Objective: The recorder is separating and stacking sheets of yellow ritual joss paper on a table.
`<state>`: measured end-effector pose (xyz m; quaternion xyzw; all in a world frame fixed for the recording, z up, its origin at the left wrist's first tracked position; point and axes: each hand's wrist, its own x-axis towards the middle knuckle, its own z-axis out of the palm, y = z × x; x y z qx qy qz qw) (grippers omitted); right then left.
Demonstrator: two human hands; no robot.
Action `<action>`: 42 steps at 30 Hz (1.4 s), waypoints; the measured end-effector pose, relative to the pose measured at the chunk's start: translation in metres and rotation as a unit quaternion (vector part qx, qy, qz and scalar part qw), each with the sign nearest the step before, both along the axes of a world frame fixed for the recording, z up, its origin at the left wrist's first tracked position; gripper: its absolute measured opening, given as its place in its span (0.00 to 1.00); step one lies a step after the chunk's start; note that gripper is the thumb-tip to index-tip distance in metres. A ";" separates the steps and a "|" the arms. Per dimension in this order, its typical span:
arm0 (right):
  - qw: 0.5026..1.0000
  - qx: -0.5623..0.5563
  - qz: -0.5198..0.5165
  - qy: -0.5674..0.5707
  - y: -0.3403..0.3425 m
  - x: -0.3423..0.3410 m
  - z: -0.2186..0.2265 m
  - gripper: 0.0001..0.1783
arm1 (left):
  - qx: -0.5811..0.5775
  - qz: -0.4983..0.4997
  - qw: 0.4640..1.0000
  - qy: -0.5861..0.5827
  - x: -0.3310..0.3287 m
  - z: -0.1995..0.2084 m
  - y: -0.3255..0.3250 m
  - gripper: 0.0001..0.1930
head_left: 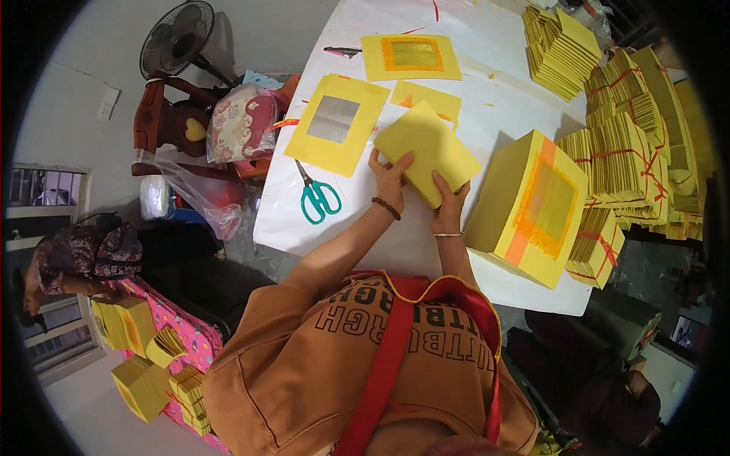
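Both my hands hold a thick yellow paper packet (428, 148) above the white-covered table. My left hand (390, 181) grips its lower left edge, thumb on top. My right hand (450, 205) is closed on the lower right corner. Left of the packet lies a yellow paper stack (365, 106) with a silver square on it. Partly hidden behind the packet is a yellow sheet (441, 99) with an orange mark. Farther back sits a yellow sheet (376, 68) bearing an orange-bordered gold panel. Teal-handled scissors (321, 204) rest left of my left hand.
A tall yellow paper stack (498, 205) with an orange band stands close right of my hands. Beyond it are several red-tied yellow bundles (620, 163) and a loose pile (559, 53). Left of the table stand a wooden chair (163, 121) and a fan (179, 38). Another person (76, 258) is far left.
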<state>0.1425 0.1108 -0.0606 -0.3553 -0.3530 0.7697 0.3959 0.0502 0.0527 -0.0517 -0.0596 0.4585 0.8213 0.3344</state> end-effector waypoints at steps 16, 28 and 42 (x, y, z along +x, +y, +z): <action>0.990 -0.067 0.119 -0.019 0.037 -0.020 0.003 0.41 | -0.187 -0.112 0.971 0.099 -0.072 -0.015 -0.019 0.32; 1.000 0.002 0.013 0.024 0.051 -0.061 -0.016 0.29 | -0.278 -0.099 0.923 0.246 -0.114 -0.032 0.007 0.32; 0.997 0.035 0.061 -0.043 0.053 -0.061 0.003 0.28 | -0.387 -0.197 0.845 0.312 -0.123 -0.020 0.001 0.34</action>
